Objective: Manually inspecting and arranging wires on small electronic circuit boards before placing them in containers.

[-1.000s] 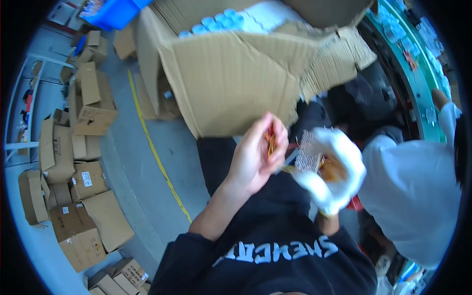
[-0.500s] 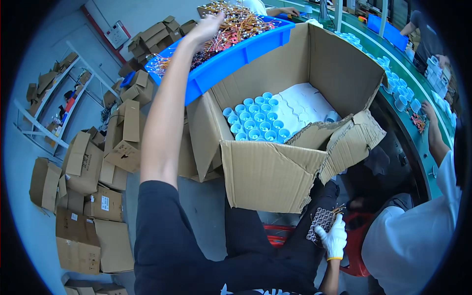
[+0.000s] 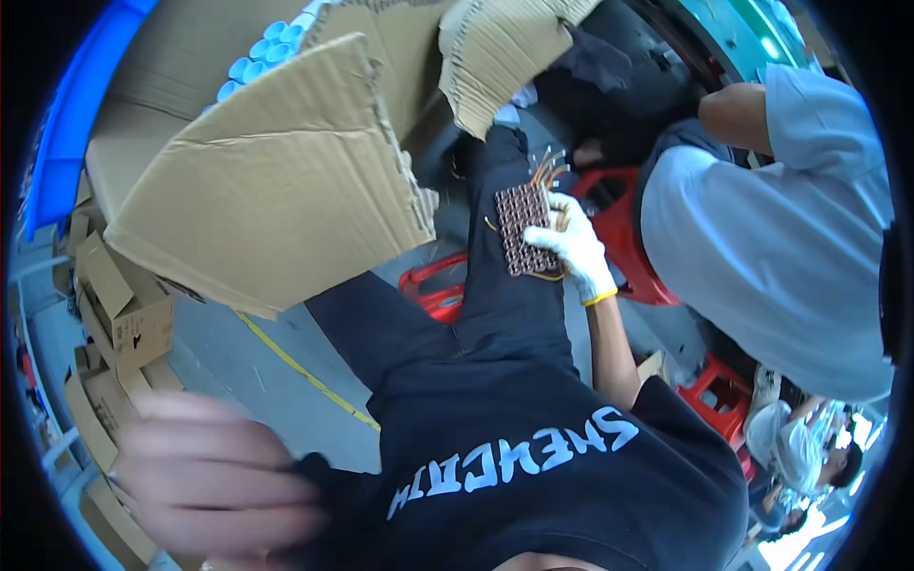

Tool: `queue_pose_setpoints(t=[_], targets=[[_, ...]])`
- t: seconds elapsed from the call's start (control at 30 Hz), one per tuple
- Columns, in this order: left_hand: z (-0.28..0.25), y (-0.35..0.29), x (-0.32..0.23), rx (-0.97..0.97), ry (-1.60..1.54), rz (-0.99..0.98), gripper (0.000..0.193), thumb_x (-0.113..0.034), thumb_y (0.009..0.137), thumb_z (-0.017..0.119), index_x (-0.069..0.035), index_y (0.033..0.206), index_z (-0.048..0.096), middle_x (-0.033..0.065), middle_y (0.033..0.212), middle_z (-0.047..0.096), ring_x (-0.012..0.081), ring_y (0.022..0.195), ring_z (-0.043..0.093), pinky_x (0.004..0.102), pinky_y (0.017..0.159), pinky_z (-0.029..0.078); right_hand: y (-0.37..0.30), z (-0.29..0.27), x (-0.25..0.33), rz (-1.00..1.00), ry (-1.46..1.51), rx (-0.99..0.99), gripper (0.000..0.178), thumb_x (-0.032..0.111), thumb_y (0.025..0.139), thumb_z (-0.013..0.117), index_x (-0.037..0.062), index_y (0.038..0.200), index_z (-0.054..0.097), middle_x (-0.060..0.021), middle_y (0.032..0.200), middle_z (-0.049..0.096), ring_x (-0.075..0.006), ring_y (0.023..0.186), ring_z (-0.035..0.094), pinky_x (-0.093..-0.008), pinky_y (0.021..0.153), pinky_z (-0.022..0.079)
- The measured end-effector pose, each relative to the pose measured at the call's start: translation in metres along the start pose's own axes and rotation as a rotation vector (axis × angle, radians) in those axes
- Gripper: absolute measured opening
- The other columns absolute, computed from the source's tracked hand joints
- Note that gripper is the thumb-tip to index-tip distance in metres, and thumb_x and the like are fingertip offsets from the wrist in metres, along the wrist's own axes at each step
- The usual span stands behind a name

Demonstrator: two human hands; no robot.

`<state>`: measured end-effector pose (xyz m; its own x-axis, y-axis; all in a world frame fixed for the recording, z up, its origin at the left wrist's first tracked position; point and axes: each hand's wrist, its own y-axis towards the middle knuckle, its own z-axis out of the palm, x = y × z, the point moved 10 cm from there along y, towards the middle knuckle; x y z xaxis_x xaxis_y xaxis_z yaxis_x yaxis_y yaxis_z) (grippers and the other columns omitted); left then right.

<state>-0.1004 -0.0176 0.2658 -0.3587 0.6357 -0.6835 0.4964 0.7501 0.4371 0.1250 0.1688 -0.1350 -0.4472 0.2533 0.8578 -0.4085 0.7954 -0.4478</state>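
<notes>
- The right grip (image 3: pixel 574 249), in a white glove with a yellow cuff, is right of centre in the frame, its fingers grasping a brown block of small rings (image 3: pixel 519 224).
- That block is over the dark trousers (image 3: pixel 514 319); whether it touches the leg cannot be told.
- Thin orange wires (image 3: pixel 547 173) stick out beyond the block's upper edge.
- The left grip (image 3: pixel 214 481), bare and blurred, is at the lower left of the frame; whether it is clenched or released cannot be told.
- An open cardboard box (image 3: pixel 276 171) fills the upper left, with pale blue cups (image 3: pixel 255 68) inside.
- A blue bin (image 3: pixel 76 114) stands at the upper-left rim.
- A co-worker in a grey shirt (image 3: pixel 762 247) is at the right, near a green desk (image 3: pixel 733 33) in the upper right.
</notes>
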Motion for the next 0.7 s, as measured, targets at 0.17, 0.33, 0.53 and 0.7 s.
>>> queue_pose_setpoints(t=[0.17,0.33,0.53,0.7], targets=[[0.187,-0.035,0.166,-0.304,-0.471,-0.867,0.014,-0.013,0.092,0.054,-0.001,0.086,0.056,0.0035,0.075,0.058,0.0107,0.063,0.053,0.0243,0.059,0.043,-0.026,0.000,0.055,-0.124,0.618,0.109,0.071,0.005,0.066,0.080,0.0009,0.127,0.043,-0.0093,0.114,0.058,-0.0188,0.104,0.058,-0.0329,0.093,0.046],[0.194,-0.031,0.216,-0.899,-0.325,-0.874,0.023,-0.022,0.101,0.039,-0.001,0.097,0.049,0.0061,0.073,0.055,0.0124,0.066,0.053,0.0277,0.060,0.042,-0.064,0.011,0.104,-0.293,0.743,0.109,0.071,-0.002,0.067,0.077,0.0036,0.129,0.042,-0.0087,0.117,0.056,-0.0179,0.105,0.057,-0.0319,0.092,0.046],[0.156,0.007,0.209,-0.990,-0.215,-0.642,0.024,-0.021,0.101,0.038,0.000,0.091,0.047,0.0134,0.069,0.055,0.0206,0.062,0.057,0.0341,0.059,0.043,-0.077,0.014,0.131,-0.411,0.618,0.046,0.062,0.003,0.070,0.077,0.0027,0.123,0.047,-0.0081,0.114,0.058,-0.0147,0.101,0.058,-0.0288,0.089,0.047],[0.165,0.015,0.207,-0.897,-0.236,-0.608,0.027,-0.021,0.101,0.038,0.000,0.088,0.048,0.0145,0.069,0.055,0.0197,0.061,0.055,0.0334,0.058,0.042,-0.064,0.010,0.134,-0.316,0.412,-0.041,0.044,0.012,0.073,0.077,0.0006,0.111,0.056,-0.0059,0.100,0.064,-0.0109,0.088,0.061,-0.0255,0.079,0.049]])
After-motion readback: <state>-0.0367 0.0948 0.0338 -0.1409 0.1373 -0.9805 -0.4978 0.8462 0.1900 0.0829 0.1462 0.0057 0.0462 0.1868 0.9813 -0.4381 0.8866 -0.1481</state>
